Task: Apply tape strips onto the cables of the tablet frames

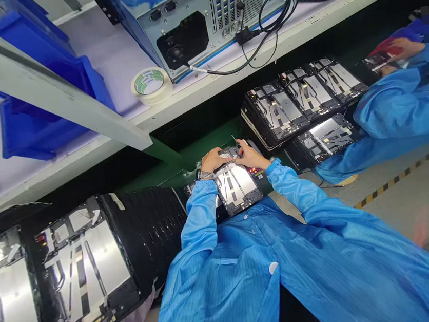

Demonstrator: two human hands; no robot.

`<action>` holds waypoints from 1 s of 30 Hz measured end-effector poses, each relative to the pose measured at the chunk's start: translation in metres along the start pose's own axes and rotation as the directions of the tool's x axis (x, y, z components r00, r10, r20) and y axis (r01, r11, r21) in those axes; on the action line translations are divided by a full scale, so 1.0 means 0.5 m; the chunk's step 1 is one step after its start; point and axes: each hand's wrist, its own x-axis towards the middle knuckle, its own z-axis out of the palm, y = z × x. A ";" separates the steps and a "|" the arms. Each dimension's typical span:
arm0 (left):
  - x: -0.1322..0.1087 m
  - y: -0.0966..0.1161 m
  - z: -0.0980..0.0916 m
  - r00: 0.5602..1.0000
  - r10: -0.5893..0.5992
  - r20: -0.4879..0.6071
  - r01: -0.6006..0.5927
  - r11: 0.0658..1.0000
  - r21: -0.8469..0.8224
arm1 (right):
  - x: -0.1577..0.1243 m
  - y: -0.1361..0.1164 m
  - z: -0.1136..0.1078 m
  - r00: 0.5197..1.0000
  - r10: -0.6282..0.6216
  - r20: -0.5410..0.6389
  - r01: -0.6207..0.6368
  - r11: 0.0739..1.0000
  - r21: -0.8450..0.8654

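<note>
1. Left hand lies over the far end of a flat electronic panel, thumb stretched inward; whether it grips, I cannot tell.
2. Right hand is bent over the same end, its thumb almost meeting the left one. A thin pale sliver stands up beside its fingers; I cannot tell whether they are closed on it.
3. That panel is at the near edge of the green counter, tilted slightly, close against the wearer's blue coat. Broad silver plates fill its middle, crossed lengthwise by narrow dark strips; its border is black, with small parts along the near end.
4. To the left, a layered black stack shows ribbed sides. Beside it is a similar silver-plated panel, with another at the far left.
5. To the right, a black stack carries three such panels in a row; a fourth is just nearer.
6. On the white shelf above, blue bins stand at the left, partly hidden by a post; their contents cannot be made out. A tape roll sits by the shelf's front edge, beside a computer case.
7. At the right edge, a co-worker's blue sleeve reaches in.
</note>
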 end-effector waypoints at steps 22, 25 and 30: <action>-0.162 -0.218 0.098 0.836 -0.200 -0.511 -0.274 0.655 -0.704 | -0.010 -0.134 0.115 0.909 -0.400 0.115 0.403 0.915 0.003; -0.160 -0.202 0.141 0.831 -0.220 -0.511 -0.296 0.602 -0.742 | 0.012 -0.144 0.124 0.879 -0.457 0.136 0.465 0.885 -0.026; -0.133 -0.166 0.174 0.828 -0.268 -0.492 -0.303 0.525 -0.795 | 0.028 -0.156 0.126 0.868 -0.462 0.180 0.484 0.868 -0.106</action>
